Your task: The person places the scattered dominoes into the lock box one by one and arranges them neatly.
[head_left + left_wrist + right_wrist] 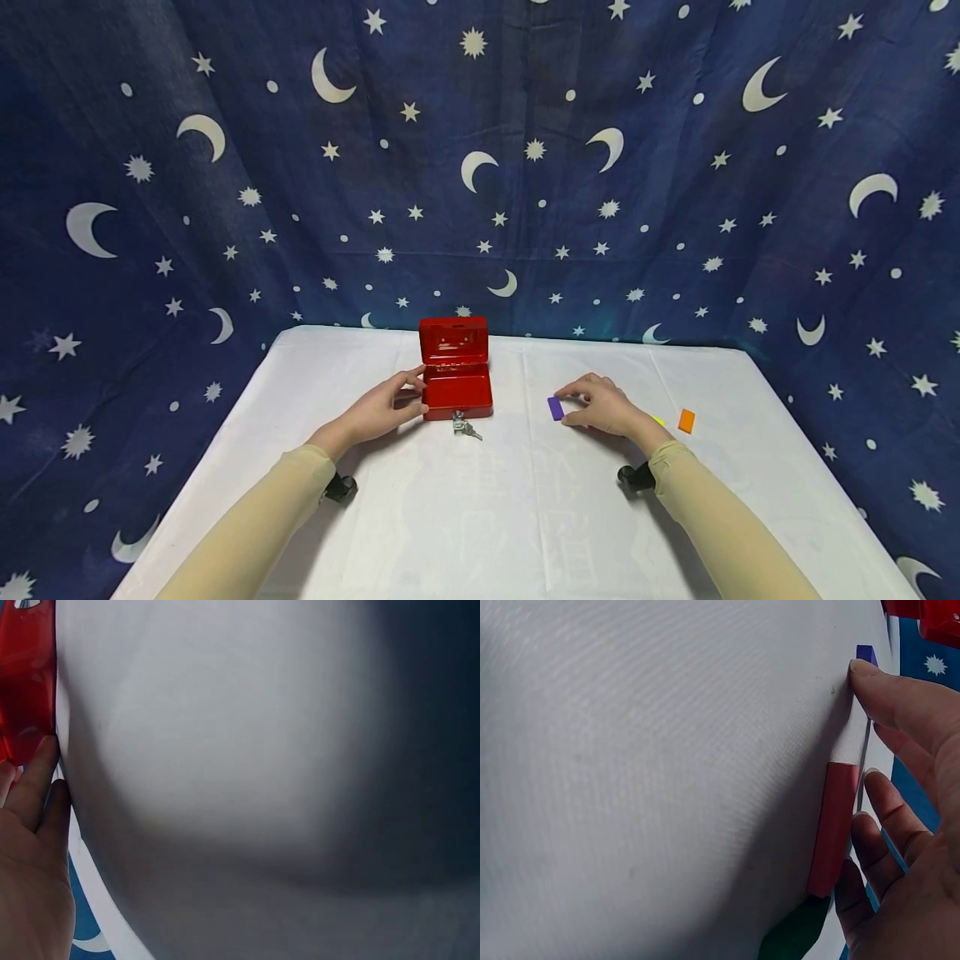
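Purple block point(555, 408) sits in the right hand's grip point(604, 407) (protruding leftward).

1. From my station I see the left hand point(378, 408) and the right hand point(606, 408), both bare up to the cuffs.
2. Behind the left grip I see a long, plain, pale yellow-beige left sleeve point(258, 521); behind the right, a matching right sleeve point(723, 525).
3. Just behind the right grip, I notice the right cuff point(670, 454) wrinkles.
4. Behind each grip I make out black wrist gear with a rounded end: left camera point(342, 489), right camera point(636, 477).
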Demonstrator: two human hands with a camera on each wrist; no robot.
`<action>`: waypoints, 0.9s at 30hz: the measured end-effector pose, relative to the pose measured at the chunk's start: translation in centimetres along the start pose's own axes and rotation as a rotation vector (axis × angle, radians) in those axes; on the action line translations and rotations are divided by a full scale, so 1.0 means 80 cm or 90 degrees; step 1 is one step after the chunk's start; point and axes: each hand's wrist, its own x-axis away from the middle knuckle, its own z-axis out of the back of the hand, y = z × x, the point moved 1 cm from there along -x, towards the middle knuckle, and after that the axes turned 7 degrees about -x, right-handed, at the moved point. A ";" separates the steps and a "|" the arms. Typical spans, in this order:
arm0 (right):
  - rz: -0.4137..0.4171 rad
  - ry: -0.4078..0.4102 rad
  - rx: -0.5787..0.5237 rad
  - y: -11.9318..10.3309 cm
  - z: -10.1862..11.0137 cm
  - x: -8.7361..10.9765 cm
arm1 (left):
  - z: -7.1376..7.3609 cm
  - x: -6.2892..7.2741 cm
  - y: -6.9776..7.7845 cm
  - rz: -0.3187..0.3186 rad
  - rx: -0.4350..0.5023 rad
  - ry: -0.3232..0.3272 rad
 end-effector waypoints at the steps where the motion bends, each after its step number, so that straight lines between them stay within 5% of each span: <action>1: -0.003 0.001 -0.001 0.000 0.000 0.000 | 0.000 0.000 0.000 0.000 0.000 0.000; 27: -0.015 0.008 -0.010 -0.004 -0.002 -0.001 | 0.000 0.002 -0.001 -0.005 0.002 0.002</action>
